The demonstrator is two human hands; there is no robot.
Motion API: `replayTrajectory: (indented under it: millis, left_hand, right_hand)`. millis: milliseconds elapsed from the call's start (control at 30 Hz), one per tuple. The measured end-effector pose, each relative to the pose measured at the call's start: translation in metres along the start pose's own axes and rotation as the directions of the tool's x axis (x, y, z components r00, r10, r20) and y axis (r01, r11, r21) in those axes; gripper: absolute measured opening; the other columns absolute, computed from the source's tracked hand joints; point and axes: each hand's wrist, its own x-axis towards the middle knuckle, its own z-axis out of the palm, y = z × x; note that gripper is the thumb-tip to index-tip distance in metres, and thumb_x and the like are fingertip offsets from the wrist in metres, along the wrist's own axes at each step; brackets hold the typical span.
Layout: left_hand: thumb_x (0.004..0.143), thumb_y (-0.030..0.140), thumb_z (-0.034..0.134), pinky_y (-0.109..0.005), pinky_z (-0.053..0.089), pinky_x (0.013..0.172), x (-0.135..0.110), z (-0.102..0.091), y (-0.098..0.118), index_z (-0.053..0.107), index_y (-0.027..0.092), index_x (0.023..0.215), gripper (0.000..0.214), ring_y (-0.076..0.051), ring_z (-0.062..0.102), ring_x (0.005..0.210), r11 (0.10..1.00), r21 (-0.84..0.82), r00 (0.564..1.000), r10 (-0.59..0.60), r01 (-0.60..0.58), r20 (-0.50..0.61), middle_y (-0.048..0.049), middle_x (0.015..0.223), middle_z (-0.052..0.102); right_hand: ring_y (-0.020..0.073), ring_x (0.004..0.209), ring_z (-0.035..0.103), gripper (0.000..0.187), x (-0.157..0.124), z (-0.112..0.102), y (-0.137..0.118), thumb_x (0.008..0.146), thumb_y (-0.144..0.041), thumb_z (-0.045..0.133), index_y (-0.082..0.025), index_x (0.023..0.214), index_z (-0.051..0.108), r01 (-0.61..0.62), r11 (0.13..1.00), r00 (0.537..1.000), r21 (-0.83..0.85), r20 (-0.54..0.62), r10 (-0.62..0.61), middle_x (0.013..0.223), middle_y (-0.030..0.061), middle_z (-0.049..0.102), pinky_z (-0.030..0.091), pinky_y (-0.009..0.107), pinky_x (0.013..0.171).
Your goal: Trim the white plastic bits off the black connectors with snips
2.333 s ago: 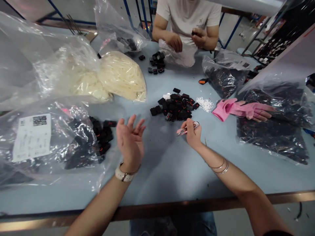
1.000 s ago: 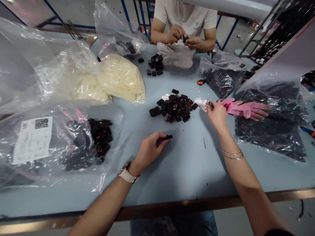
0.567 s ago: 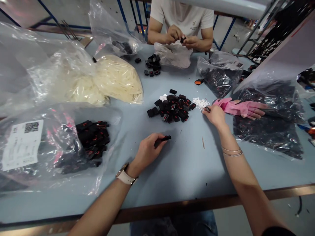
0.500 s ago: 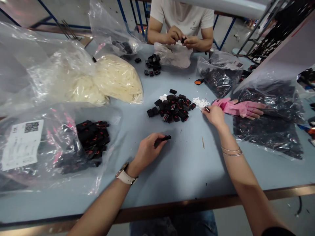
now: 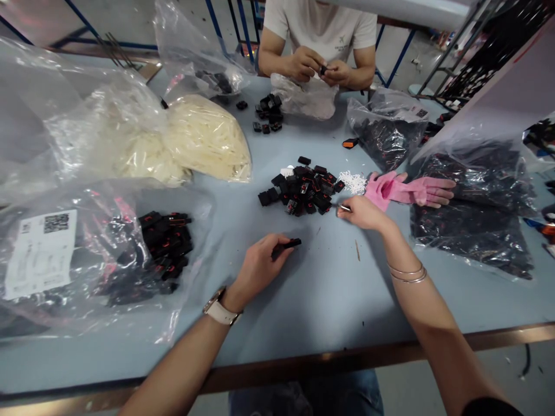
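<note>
The pale blue bench [image 5: 312,312] carried a heap of black parts [image 5: 303,190] near its middle. On the near side of the heap, the left hand [image 5: 260,263] had its grip clamped on a flat black part [image 5: 293,243]. Just to the right of the heap's near edge, the right hand [image 5: 364,212] closed its grip around a small metal tool [image 5: 344,208], mostly hidden by the fingers. White bits [image 5: 352,182] lay scattered just right of the heap, with pink gloves [image 5: 390,190] past them. Left of the heap sat a bag of cream-coloured pieces [image 5: 210,136] and, closer in, a labelled clear bag [image 5: 41,254]. Beyond the heap, a co-worker [image 5: 321,32] in a white T-shirt held a small dark piece [image 5: 323,70]; behind that person stood blue metal bars [image 5: 213,23]. Nearer than the heap, grey floor [image 5: 498,370] showed past the bench's brown edge [image 5: 511,334].
</note>
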Motion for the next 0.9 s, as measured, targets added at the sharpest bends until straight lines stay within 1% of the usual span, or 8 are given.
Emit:
replayTrajectory:
  millis: [67,100,233,333,433,567,733,900]
  left_hand:
    - [0.088,0.025,0.058,-0.027,0.055,0.058,0.000,0.000,0.001,0.060,0.020,0.092,0.007,-0.015,0.065,0.068,1.000,0.011,1.000,-0.003,0.003,0.007,-0.0039,0.088,0.071]
    - [0.088,0.025,0.058,-0.027,0.054,0.058,0.000,-0.001,0.001,0.060,0.020,0.092,0.007,-0.015,0.064,0.067,1.000,0.016,1.000,-0.003,0.003,0.010,-0.0040,0.088,0.071]
    - [0.088,0.026,0.058,-0.027,0.053,0.056,0.001,-0.001,0.002,0.061,0.019,0.092,0.008,-0.014,0.062,0.064,1.000,0.019,1.000,-0.001,0.000,0.013,-0.0038,0.086,0.071]
    - [0.088,0.025,0.058,-0.026,0.052,0.056,0.001,-0.001,0.002,0.061,0.020,0.092,0.007,-0.014,0.063,0.064,1.000,0.012,1.000,-0.008,0.008,0.016,-0.0038,0.087,0.071]
    - [0.088,0.025,0.058,-0.026,0.053,0.056,0.000,0.000,0.002,0.061,0.020,0.092,0.007,-0.014,0.063,0.065,1.000,0.007,1.000,-0.008,0.008,0.012,-0.0038,0.088,0.071]
    - [0.087,0.025,0.059,-0.027,0.053,0.057,0.000,-0.001,0.002,0.060,0.020,0.092,0.007,-0.015,0.064,0.066,1.000,0.003,1.000,-0.008,0.008,0.012,-0.0036,0.088,0.071]
    - [0.087,0.025,0.059,-0.028,0.055,0.060,0.000,-0.001,0.002,0.060,0.020,0.091,0.006,-0.015,0.065,0.068,1.000,0.000,1.000,-0.004,0.004,0.008,-0.0036,0.088,0.071]
    - [0.087,0.024,0.059,-0.027,0.054,0.058,0.000,0.000,0.001,0.060,0.020,0.092,0.007,-0.015,0.064,0.067,1.000,0.009,1.000,-0.002,0.002,0.006,-0.0038,0.087,0.071]
  right_hand:
    - [0.0114,0.059,0.050,0.014,0.001,0.004,-0.005,0.081,-0.021,0.059,-0.014,0.078,0.071,0.055,0.997,0.998,0.050,0.036,-0.057,0.066,0.0016,0.065,0.033,0.025,0.059]
    - [0.0111,0.059,0.051,0.012,0.002,0.006,-0.007,0.080,-0.021,0.061,-0.014,0.078,0.070,0.060,0.995,0.997,0.080,0.039,-0.063,0.067,0.0011,0.065,0.033,0.024,0.059]
    - [0.0120,0.065,0.057,0.008,0.002,0.005,-0.005,0.074,-0.018,0.066,-0.014,0.079,0.071,0.036,0.979,0.999,0.202,0.007,-0.038,0.074,0.0012,0.070,0.037,0.023,0.062]
    - [0.0130,0.067,0.059,0.011,-0.002,-0.002,0.000,0.075,-0.017,0.062,-0.015,0.080,0.072,0.046,0.971,0.998,0.236,-0.046,-0.036,0.076,0.0018,0.071,0.039,0.023,0.064]
    - [0.0135,0.064,0.058,0.013,-0.006,-0.008,0.004,0.075,-0.017,0.059,-0.015,0.077,0.072,0.003,0.985,0.996,0.174,-0.090,0.013,0.070,0.0020,0.070,0.038,0.025,0.063]
    - [0.0149,0.065,0.058,0.014,-0.009,-0.011,0.005,0.073,-0.014,0.059,-0.014,0.076,0.072,-0.095,0.991,0.990,0.091,-0.094,0.104,0.070,0.0040,0.070,0.038,0.026,0.063]
    - [0.0150,0.065,0.058,0.014,-0.006,-0.006,0.001,0.076,-0.018,0.063,-0.015,0.083,0.074,-0.086,0.994,0.994,0.069,-0.065,0.090,0.071,0.0038,0.069,0.037,0.025,0.063]
    - [0.0136,0.059,0.054,0.015,-0.002,0.001,-0.004,0.079,-0.019,0.058,-0.016,0.078,0.073,-0.083,0.996,0.994,-0.024,-0.071,0.081,0.065,0.0034,0.065,0.034,0.026,0.060]
